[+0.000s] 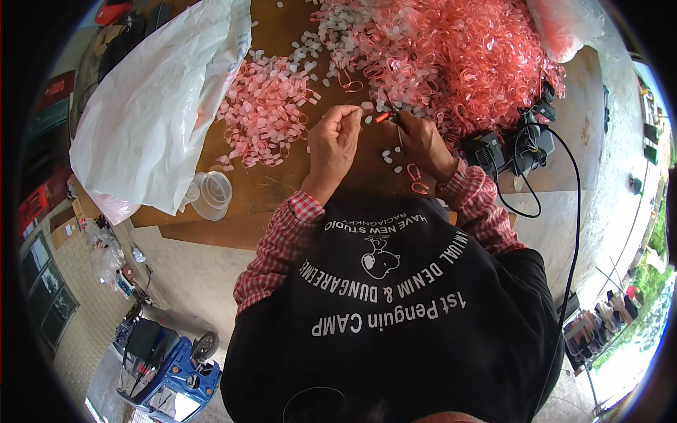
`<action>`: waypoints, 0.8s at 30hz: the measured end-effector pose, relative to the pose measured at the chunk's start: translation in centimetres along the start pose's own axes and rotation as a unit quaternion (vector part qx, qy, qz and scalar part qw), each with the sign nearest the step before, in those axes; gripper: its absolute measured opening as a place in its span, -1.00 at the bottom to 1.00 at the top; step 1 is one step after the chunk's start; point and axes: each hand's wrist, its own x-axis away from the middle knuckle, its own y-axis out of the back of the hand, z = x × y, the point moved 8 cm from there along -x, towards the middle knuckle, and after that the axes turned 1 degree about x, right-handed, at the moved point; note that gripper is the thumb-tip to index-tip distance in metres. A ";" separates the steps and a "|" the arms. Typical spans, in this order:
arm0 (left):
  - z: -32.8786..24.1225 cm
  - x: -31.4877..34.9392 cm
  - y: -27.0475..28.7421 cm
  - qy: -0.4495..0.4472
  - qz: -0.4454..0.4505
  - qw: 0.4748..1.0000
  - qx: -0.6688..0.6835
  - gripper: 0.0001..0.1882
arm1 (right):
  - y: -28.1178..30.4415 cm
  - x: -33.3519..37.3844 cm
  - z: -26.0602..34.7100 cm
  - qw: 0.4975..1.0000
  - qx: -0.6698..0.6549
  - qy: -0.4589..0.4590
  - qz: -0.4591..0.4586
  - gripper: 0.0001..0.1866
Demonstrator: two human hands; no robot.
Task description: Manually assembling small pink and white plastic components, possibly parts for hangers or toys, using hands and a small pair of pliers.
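My left hand (334,143) is closed in a pinch above the brown table, with a small pale pink piece (367,106) at its fingertips. Beside it, my right hand (423,143) is wrapped round a slim dark hand tool (394,115), mostly hidden by the fingers. An orange-red part (383,118) shows between the two hands; whether it belongs to that tool I cannot tell. A pink plastic loop (417,180) lies near my right wrist, and a few small white oval pieces (388,156) lie between my hands.
A large heap of pink plastic loops (479,63) covers the far right. A smaller pink pile (264,113) lies left, beside a white plastic sack (155,113) and a clear tub (211,196). Black adapters (486,151) with a cable (577,211) sit at the right.
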 end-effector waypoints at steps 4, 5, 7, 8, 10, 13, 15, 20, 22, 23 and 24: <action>1.2 -0.1 0.0 0.149 0.015 0.967 0.208 -0.82 | 0.8 -0.1 -0.3 0.960 -0.243 -0.132 0.031 -0.67; 1.4 0.0 -0.2 0.175 0.024 0.958 0.225 -0.79 | 0.8 -0.2 -0.2 0.960 -0.243 -0.132 0.030 -0.67; 0.8 0.0 -0.6 0.156 0.027 0.965 0.208 -0.79 | 0.6 -0.3 -0.1 0.940 -0.313 -0.136 0.013 -0.68; 0.4 0.0 -0.6 0.136 0.028 0.972 0.190 -0.79 | 0.5 -0.5 0.4 0.940 -0.313 -0.135 0.014 -0.68; 0.8 0.3 -1.0 0.114 0.045 0.981 0.153 -0.78 | 0.5 -1.1 2.2 0.951 -0.295 -0.084 0.028 -0.70; -0.3 0.3 -1.5 0.061 0.065 0.992 0.090 -0.79 | -0.6 -1.3 0.6 0.964 -0.255 -0.065 0.043 -0.75; 0.1 0.4 -1.7 0.046 0.072 0.995 0.059 -0.82 | -0.9 -1.5 0.0 0.971 -0.228 -0.055 0.043 -0.74; 0.6 1.0 -2.1 -0.003 0.091 0.996 -0.013 -0.84 | 0.1 -1.3 -0.4 0.999 0.002 -0.016 0.051 -0.72; 1.1 0.8 -1.6 0.000 0.103 0.994 -0.043 -0.81 | 1.7 -0.7 -0.7 0.994 0.059 0.081 -0.054 -0.73; 2.2 0.3 -0.4 0.042 0.095 0.995 -0.010 -0.80 | 2.4 -0.6 -0.5 0.994 0.059 0.082 -0.053 -0.73; 2.8 0.0 0.1 0.084 0.087 0.992 0.024 -0.78 | 3.6 -0.7 -1.1 0.998 0.054 0.013 -0.043 -0.72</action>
